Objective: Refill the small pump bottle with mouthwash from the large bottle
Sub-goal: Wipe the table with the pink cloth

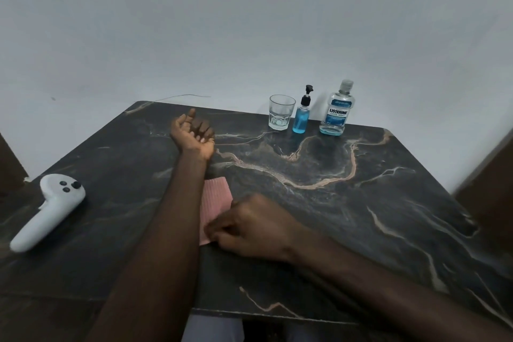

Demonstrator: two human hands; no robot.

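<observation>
The small pump bottle (301, 117), holding blue liquid and with its black pump on, stands upright at the far edge of the table (374, 211). It stands between an empty glass (281, 112) and the large bottle (336, 111), which is capped and nearly empty. Well short of them, the left hand (194, 134) lies palm up, its fingers (200, 127) loosely curled and holding nothing. Nearer, the right hand (251, 228) rests knuckles up at the edge of a pink cloth (217, 197). Its fingers are curled against the cloth, but I cannot tell whether they pinch it. A white controller (51, 209) lies far left.
</observation>
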